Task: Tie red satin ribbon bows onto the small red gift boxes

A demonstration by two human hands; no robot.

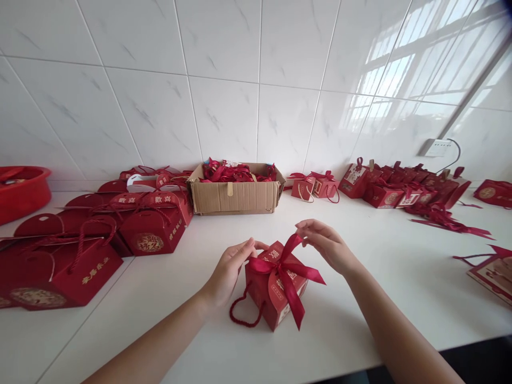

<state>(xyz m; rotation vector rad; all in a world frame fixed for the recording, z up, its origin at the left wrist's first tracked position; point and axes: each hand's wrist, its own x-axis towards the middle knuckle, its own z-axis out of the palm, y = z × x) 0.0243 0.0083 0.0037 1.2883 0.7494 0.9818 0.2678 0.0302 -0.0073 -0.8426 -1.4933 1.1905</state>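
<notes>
A small red gift box [267,298] with pale printed characters stands on the white table in front of me. A shiny dark red ribbon [294,304] is tied in a bow across its top, with two tails hanging down the near side. At the upper right loop, my right hand [326,246] pinches the ribbon between thumb and fingertips. My left hand [231,269] is closed at the left loop, thumb and fingers on the ribbon; part of its grip is hidden. A twisted red cord handle [244,324] droops from the box's left side.
Larger red boxes [154,232] crowd the left, beside a red plastic basin [24,194]. A cardboard box [234,198] of red ribbons stands by the tiled wall. More small boxes [384,194] and loose ribbons [444,217] lie at right.
</notes>
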